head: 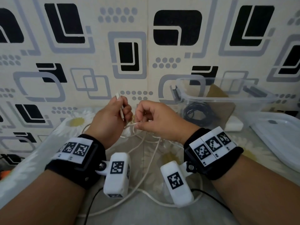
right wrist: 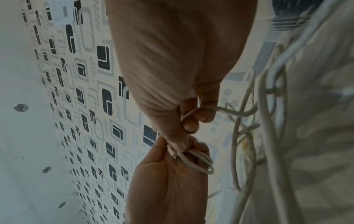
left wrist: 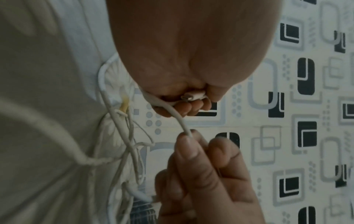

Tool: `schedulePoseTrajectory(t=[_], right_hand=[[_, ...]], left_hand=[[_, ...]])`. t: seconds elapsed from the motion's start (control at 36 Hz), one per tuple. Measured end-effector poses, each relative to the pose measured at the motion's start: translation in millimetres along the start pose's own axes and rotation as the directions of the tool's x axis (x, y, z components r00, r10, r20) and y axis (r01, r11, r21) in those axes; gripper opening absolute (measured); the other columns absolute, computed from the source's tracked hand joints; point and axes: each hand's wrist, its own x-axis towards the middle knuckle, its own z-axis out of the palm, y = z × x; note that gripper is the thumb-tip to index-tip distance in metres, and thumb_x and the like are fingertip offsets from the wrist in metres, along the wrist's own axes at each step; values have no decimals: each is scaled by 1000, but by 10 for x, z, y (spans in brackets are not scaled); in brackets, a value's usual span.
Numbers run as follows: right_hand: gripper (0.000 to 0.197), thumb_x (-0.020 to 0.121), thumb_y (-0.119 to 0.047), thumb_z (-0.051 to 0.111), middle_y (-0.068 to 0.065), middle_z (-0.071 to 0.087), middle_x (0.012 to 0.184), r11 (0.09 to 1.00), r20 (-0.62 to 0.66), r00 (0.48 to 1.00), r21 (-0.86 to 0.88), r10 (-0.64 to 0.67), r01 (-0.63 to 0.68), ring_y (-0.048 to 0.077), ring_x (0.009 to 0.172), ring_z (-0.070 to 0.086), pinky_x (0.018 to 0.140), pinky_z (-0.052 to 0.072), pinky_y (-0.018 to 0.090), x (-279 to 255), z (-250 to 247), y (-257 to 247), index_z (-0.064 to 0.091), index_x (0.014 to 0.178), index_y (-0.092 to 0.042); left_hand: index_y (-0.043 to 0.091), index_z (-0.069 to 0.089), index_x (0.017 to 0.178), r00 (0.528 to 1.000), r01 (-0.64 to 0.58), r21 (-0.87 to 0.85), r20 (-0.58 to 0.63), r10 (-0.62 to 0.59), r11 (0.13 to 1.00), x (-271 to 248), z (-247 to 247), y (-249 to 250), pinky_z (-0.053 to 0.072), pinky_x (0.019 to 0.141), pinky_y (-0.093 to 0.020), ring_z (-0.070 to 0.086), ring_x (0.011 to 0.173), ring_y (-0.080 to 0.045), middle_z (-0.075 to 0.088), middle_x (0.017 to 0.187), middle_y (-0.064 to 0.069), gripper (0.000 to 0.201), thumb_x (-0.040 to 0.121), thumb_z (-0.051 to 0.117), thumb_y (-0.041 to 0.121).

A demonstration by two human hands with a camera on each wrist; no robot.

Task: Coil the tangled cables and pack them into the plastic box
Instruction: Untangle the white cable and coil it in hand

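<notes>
Honestly, the white cable (head: 142, 153) looks light and floppy, so grab near the plug end. Left hand (head: 110, 120) is curled round that end with small loops; right hand (head: 155, 120) pinches the next stretch. Both hover close together, the rest trailing below, the box (head: 227, 98) to the right.

My bare forearms wear black wristbands (head: 78, 161) topped with white plates of black square markers; a white marker-tagged camera pod (head: 117, 174) with a black lead hangs from each.
</notes>
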Motion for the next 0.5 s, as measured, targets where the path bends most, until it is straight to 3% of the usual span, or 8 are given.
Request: schedulePoseTrajectory(t=[0.06,0.11,0.17,0.22,0.33,0.42,0.5], right_hand=[[36,80,3,70,0,64,77,999,-23,1000,34,-7,8,11,69,58,72,54,34,3,3,25,43,68,-18],[39,79,5,70,2,64,75,999,-51,998,46,-23,25,4,66,60,66,52,23,4,4,46,39,68,-16],[42,78,4,72,8,67,77,998,-71,997,38,-41,44,-1,64,61,65,49,16,-2,10,45,38,66,-17],[44,77,3,73,12,70,79,998,-81,995,30,-59,61,-2,65,63,65,49,15,-10,16,45,37,65,-17],[45,78,4,72,15,69,79,996,-127,989,33,-81,85,5,71,66,67,52,18,-6,14,64,35,63,-18],[46,77,5,71,18,68,78,994,-137,986,31,-97,103,6,71,67,71,56,25,-7,20,67,34,63,-18],[46,77,5,71,20,66,75,995,-165,981,-5,-101,102,6,67,64,66,53,21,1,21,58,33,63,-17]], left_hand=[[15,47,85,999,-33,152,24,29,988,-12,-7,-10,29,68,-35,37,64,-20,42,67,-1,24,98,36,32],[11,48,86,996,-80,372,61,62,925,-48,4,-12,30,68,-39,38,68,-24,46,70,-3,29,94,36,37],[4,49,92,990,-137,507,99,100,851,-74,25,-23,36,65,-34,41,67,-21,48,72,-4,34,99,35,34],[-3,48,96,988,-151,523,109,110,839,-86,43,-27,40,62,-24,41,66,-17,46,74,-9,34,104,34,28],[0,46,94,985,-135,494,157,65,859,-77,30,-44,37,62,-24,37,64,-18,43,72,-8,33,102,38,31],[2,47,92,983,-144,523,176,59,840,-97,73,-54,39,57,-12,40,57,-3,45,63,7,25,105,36,19],[2,49,92,980,-158,544,188,64,824,-98,67,-54,39,61,-16,42,60,-4,48,66,7,25,104,38,22]])
